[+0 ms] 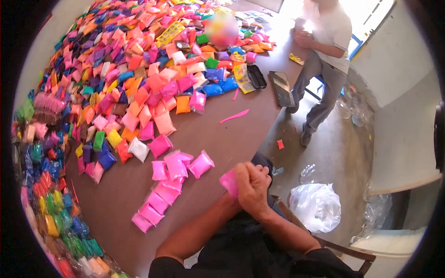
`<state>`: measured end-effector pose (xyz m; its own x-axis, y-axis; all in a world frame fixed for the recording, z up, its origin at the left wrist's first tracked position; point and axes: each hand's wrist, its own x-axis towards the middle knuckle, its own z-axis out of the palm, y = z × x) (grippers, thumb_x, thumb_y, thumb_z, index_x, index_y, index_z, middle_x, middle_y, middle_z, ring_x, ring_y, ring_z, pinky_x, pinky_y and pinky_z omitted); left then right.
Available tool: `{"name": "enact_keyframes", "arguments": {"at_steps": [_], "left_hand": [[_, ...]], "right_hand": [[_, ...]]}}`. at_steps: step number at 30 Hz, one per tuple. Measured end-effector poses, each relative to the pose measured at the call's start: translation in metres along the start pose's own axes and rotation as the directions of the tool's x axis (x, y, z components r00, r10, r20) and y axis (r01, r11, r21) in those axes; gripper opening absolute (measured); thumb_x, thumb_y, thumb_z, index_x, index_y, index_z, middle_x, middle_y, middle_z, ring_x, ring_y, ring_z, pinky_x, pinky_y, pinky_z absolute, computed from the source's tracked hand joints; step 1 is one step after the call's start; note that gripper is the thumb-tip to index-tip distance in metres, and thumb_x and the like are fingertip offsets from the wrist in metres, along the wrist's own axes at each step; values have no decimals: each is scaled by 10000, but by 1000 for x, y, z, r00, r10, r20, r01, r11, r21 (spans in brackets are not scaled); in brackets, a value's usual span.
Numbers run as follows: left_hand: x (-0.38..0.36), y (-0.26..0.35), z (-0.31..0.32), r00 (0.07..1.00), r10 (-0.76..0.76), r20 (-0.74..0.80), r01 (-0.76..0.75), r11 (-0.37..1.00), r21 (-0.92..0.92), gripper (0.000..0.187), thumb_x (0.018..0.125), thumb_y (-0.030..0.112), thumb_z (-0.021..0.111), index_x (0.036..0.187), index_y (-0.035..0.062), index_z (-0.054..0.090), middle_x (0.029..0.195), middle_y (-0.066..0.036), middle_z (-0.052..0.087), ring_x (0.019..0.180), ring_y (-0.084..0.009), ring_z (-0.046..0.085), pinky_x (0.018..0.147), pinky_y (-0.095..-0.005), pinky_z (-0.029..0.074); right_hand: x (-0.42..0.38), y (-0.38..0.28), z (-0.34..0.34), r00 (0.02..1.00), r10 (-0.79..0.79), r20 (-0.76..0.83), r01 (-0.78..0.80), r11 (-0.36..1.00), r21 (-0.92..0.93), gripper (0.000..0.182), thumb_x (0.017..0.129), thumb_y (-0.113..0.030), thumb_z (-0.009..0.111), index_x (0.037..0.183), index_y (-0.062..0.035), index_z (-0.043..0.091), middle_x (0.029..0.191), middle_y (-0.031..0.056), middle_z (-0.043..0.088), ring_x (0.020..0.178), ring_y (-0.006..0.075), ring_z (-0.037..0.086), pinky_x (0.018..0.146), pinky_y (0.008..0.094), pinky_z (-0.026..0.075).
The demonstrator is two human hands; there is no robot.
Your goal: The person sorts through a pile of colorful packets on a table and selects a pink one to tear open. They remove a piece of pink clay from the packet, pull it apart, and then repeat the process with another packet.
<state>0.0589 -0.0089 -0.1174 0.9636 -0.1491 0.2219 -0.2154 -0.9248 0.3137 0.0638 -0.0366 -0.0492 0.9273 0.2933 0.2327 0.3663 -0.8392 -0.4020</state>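
Observation:
My two hands are pressed together at the near edge of the brown table (222,139), squeezing a bright pink packet (229,182) between them. My right hand (255,192) lies on top, and my left hand (240,172) is mostly hidden beneath it, against the packet. Just left of my hands, a cluster of matching pink packets (164,187) lies in a loose row on the table.
A huge heap of coloured packets (120,78) covers the table's left and far parts. A pink strip (234,116), a black tray (281,88) and a black case (256,76) lie near the far edge. Another person (324,60) stands beyond. A crumpled plastic bag (315,204) is on the floor.

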Motion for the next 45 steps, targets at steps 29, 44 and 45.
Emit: {"name": "enact_keyframes", "arguments": {"at_steps": [29,44,45], "left_hand": [[6,-4,-22,975,148,-166,-141,989,53,312,817,300,637,1017,67,693,1248,-138,649,1105,-277,605,854,-414,492],[3,-6,-10,960,190,-208,-168,979,116,321,838,306,615,1062,89,689,1298,-119,629,1169,-256,568,907,-392,479],[2,-5,-10,963,185,-196,-163,979,124,328,839,308,612,1070,89,689,1305,-120,628,1168,-256,568,910,-391,478]], "right_hand": [[48,-56,-22,784,-616,83,409,612,677,323,908,-137,753,1200,-11,696,1257,210,678,1146,393,677,982,432,558],[50,-48,-25,856,-511,84,301,623,722,227,938,-122,727,1129,0,709,1216,209,690,1082,381,711,908,418,593],[50,-47,-24,853,-516,77,310,620,720,226,940,-126,727,1127,-1,710,1213,210,691,1082,381,710,909,421,592]]}}
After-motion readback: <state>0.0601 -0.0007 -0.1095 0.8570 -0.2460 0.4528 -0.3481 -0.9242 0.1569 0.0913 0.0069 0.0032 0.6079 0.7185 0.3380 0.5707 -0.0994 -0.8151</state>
